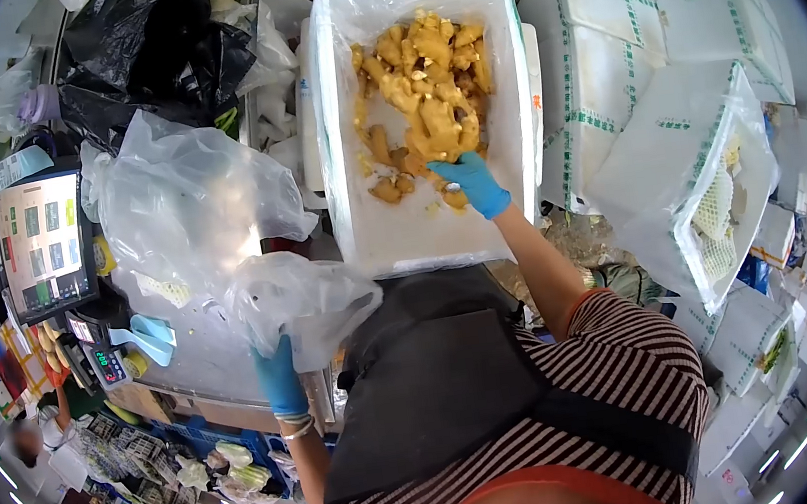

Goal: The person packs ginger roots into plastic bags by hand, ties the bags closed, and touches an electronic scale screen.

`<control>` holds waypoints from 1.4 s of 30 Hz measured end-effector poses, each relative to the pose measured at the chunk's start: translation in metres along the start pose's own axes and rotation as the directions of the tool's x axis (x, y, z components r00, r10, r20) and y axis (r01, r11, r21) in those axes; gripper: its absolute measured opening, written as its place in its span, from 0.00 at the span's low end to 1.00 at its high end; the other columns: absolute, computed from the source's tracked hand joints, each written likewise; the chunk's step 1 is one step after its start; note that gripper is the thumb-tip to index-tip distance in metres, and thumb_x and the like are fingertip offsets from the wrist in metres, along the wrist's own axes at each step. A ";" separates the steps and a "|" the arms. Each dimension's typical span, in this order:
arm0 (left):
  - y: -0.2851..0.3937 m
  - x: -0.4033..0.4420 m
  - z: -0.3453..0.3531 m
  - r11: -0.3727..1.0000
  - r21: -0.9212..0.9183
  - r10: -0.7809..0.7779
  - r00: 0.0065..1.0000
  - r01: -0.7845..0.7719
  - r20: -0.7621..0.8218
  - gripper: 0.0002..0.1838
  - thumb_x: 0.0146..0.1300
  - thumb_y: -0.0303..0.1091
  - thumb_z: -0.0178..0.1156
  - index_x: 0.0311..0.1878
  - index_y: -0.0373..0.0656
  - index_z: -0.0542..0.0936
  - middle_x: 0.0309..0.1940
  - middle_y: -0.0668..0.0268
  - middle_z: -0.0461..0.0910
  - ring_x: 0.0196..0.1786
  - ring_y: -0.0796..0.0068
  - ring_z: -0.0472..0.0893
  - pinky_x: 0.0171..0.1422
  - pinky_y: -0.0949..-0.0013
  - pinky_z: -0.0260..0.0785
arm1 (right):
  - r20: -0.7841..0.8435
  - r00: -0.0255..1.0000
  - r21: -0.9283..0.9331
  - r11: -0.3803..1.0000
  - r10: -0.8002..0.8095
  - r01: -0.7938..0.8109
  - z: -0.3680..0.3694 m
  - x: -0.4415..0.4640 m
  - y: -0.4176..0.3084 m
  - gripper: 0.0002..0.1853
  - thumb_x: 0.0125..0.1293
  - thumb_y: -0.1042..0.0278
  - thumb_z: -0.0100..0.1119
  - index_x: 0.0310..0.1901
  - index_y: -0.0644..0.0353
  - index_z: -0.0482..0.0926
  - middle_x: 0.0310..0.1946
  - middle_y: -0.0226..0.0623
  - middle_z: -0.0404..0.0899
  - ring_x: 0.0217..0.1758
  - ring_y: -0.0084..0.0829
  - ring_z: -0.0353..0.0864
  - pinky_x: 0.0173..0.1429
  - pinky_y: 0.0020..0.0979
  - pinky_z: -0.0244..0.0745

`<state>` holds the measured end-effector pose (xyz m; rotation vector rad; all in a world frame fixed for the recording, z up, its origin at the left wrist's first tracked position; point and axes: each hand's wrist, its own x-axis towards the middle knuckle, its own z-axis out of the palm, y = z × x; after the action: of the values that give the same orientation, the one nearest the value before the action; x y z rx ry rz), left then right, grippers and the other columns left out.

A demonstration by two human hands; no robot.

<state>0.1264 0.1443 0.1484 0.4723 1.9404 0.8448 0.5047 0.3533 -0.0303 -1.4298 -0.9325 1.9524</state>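
My right hand [476,186], in a blue glove, is closed on the lower end of a large piece of ginger [446,131]. More ginger [428,42] is heaped toward the far end of a white foam box [339,149] lined with clear plastic, and a few small pieces lie near my fingers. To the left, outside the box, my left hand [282,380], also gloved in blue, grips the edge of a clear plastic bag [309,299]. Folds of the bag partly hide its fingertips.
A large crumpled clear bag [184,188] covers much of the counter at left. Beyond it are a lit screen [42,244], a small scale display [109,367] and a black bag [143,57]. White foam boxes [599,37] are stacked at right, one tipped open [677,178].
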 end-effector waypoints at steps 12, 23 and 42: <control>0.077 0.034 0.113 0.953 -0.288 0.238 0.832 -0.100 0.501 0.39 0.48 0.23 0.74 0.66 0.35 0.70 0.56 0.64 0.77 0.57 0.74 0.76 0.63 0.69 0.69 | 0.011 0.909 -0.396 0.833 -0.416 0.386 0.113 -0.080 -0.073 0.37 0.52 0.49 0.77 0.57 0.66 0.74 0.43 0.44 0.83 0.44 0.29 0.84 0.47 0.32 0.78; 0.053 0.043 0.114 0.974 -0.156 0.228 0.710 -0.167 0.666 0.42 0.46 0.34 0.78 0.66 0.37 0.71 0.57 0.63 0.78 0.58 0.73 0.77 0.67 0.66 0.68 | 0.324 0.926 -0.421 0.847 -0.192 0.323 0.110 -0.119 -0.130 0.41 0.59 0.53 0.69 0.71 0.55 0.63 0.55 0.43 0.77 0.53 0.33 0.79 0.57 0.32 0.74; 0.038 0.031 0.133 0.935 0.140 0.088 0.596 -0.325 0.798 0.38 0.45 0.51 0.79 0.57 0.38 0.79 0.46 0.61 0.85 0.48 0.69 0.84 0.57 0.68 0.75 | 0.281 0.947 -0.416 0.869 -0.156 0.267 0.041 -0.057 -0.096 0.27 0.68 0.50 0.60 0.64 0.57 0.75 0.31 0.37 0.82 0.30 0.25 0.82 0.35 0.27 0.79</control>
<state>0.2269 0.2384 0.1140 1.0639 1.1627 0.3735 0.4841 0.3601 0.0861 -1.2652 -1.6716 1.8386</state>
